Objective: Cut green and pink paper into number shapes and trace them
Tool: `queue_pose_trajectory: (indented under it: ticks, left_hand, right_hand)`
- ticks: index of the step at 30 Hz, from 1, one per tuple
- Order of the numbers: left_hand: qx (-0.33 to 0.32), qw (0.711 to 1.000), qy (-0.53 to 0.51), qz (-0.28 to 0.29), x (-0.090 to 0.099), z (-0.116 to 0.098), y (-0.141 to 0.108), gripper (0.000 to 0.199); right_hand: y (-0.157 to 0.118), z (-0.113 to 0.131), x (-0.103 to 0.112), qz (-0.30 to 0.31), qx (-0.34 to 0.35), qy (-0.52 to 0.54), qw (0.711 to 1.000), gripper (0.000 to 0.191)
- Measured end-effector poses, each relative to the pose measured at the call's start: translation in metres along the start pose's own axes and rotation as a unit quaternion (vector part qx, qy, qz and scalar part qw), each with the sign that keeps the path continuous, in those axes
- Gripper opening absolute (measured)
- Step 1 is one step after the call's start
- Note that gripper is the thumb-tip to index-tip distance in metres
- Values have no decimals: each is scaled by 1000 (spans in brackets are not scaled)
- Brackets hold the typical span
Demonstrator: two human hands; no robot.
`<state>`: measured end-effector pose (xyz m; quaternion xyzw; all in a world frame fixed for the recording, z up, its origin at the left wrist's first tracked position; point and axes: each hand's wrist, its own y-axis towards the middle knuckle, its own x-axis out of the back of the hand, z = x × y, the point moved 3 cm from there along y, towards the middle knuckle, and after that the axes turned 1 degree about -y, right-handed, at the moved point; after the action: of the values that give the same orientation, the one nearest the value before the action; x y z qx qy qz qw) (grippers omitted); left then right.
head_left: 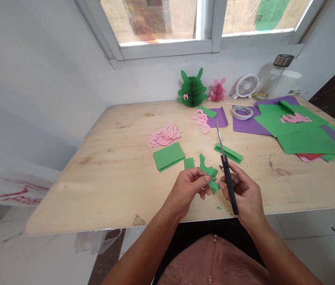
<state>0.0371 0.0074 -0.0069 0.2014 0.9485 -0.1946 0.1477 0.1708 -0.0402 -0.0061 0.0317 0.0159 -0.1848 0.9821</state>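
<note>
The fingers of my left hand (189,184) pinch a wavy green paper shape (205,167), up over the tabletop (111,170) near its front edge. The fingers of my right hand (246,194) are closed around a cutting tool (228,180) with a black handle, and its long metal blade points to the back edge. My right fingertips are right by the green shape, but I can't tell if they touch it. A tiny green scrap (218,207) lies below my hands, close to the front edge. Just past my left hand is a folded green paper (169,156), with a pile of pink cut-outs (164,136) behind it. By the back edge stand a big green paper animal (192,93), a small pink paper animal (217,92) and a white fan (247,86). A clear bottle (271,81) stands near the back right corner. Big green sheets (301,134) are spread along the right side, with pink pieces (296,118) on top.
</note>
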Motion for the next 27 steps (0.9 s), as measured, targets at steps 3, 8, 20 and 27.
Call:
queue_pose_trajectory:
  ticks: [3,8,20,27]
  left_hand:
    - [8,1000,-9,-3,0,2,-1,22]
    - [5,1000,-19,-22,1,7,-4,23]
    - [-28,999,-35,-15,15,-6,-4,21]
    - [-47,999,-23,9,23,-20,-3,22]
  right_hand:
    - [0,2,0,-14,13,-14,1000,50]
    - [-1,-2,0,-11,25,-38,999,51]
    - [-11,-4,23,30,5,6,1000,49]
    - [-30,4,38,66,-25,5,998,58]
